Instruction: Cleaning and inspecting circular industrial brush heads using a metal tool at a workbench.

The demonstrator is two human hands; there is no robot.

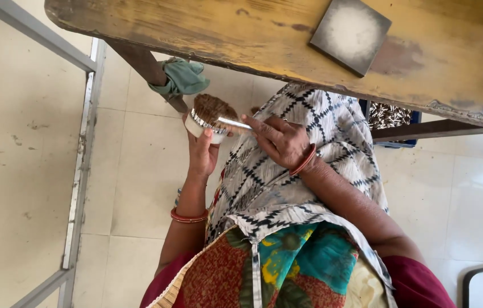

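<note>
A round brush [212, 116] with brown bristles and a metal band is gripped in the left hand [203, 153], below the wooden bench edge [253, 65]. The right hand [280, 141] pinches its bristles; any combing progress is unclear.

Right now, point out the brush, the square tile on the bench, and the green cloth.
brush [212, 109], head view, on the brown bristles, held in the left hand [201, 151].
square tile [351, 34], head view, on its pale middle.
green cloth [183, 77], head view, on the bunched fabric at the bench leg.
</note>
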